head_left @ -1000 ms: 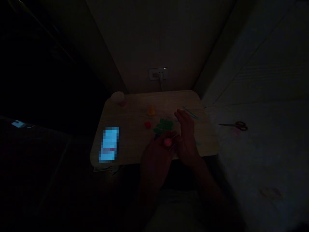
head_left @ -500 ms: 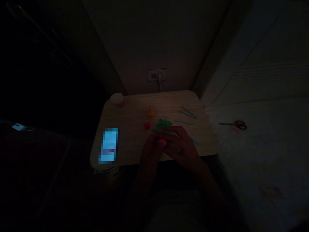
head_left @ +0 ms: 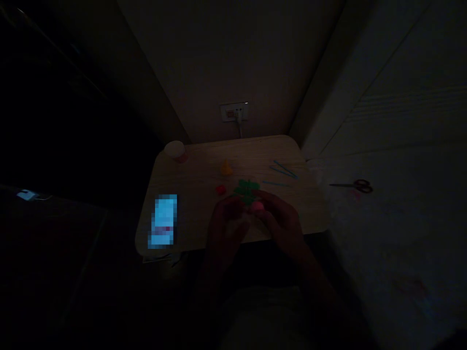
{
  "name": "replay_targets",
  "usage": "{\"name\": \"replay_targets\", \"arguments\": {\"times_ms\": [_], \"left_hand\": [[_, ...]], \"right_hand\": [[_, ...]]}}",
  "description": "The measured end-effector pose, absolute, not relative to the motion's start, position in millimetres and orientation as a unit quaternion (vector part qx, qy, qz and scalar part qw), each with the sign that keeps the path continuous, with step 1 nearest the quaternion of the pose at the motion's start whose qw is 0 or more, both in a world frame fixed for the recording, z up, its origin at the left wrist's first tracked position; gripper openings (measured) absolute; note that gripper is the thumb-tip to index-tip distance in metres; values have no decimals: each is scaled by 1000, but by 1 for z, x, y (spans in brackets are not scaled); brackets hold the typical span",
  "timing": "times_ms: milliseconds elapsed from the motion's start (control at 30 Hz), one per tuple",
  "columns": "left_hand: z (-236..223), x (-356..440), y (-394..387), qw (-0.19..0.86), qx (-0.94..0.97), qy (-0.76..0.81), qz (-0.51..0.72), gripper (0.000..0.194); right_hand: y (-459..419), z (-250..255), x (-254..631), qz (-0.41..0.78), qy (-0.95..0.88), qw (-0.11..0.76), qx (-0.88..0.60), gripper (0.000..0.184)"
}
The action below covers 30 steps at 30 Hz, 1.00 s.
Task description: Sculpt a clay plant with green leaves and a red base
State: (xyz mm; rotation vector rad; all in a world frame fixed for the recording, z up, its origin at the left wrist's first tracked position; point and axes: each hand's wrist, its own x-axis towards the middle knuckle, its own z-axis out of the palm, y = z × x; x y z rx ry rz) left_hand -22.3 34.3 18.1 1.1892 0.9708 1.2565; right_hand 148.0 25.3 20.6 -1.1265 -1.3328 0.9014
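Note:
The scene is very dim. A pink lump [head_left: 258, 206], rounded and clay-like, is pinched between the thumb and fingers of my right hand [head_left: 284, 221] over the small table. Beside it, my left hand [head_left: 224, 226] has its fingers curved and its thumb apart, and I see nothing between them. Just beyond my hands lie green leaf-like shapes [head_left: 247, 187] on the tabletop, partly hidden by my fingers. A small red lump [head_left: 221, 189] sits to their left. Behind that stands a yellow-orange cone-like piece [head_left: 226, 168].
Several thin blue sticks [head_left: 277, 183] lie on the table's right side. A lit phone [head_left: 163, 221] lies at the left, and a pale cup [head_left: 175, 151] stands at the back left corner. Scissors [head_left: 355, 185] rest on a pale surface at right. A wall socket [head_left: 234, 112] holds a plug.
My hands have moved apart. The pink lump has shifted right with my right hand, away from my left, whose fingers have opened. More of the green shapes shows.

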Motion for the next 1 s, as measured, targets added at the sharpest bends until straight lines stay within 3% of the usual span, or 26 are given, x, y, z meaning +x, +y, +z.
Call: {"name": "replay_targets", "arguments": {"times_ms": [100, 167, 300, 467, 633, 800, 1000], "left_hand": [[30, -26, 32, 470, 609, 415, 486, 60], [37, -26, 32, 443, 644, 403, 476, 49], [40, -25, 34, 390, 663, 415, 485, 23], [35, -28, 36, 326, 695, 414, 489, 20], [33, -28, 37, 288, 728, 399, 476, 33], [32, -28, 38, 273, 739, 390, 476, 16], [33, -29, 39, 267, 741, 388, 478, 16]], "right_hand": [[23, 23, 145, 498, -510, 553, -431, 30], [24, 25, 145, 527, -507, 540, -417, 29], [26, 27, 148, 513, -533, 525, -422, 35], [26, 22, 148, 558, -506, 509, -418, 34], [27, 21, 148, 583, -478, 501, -426, 25], [28, 21, 148, 590, -470, 498, -429, 25], [27, 21, 145, 590, -458, 507, -430, 27]]}}
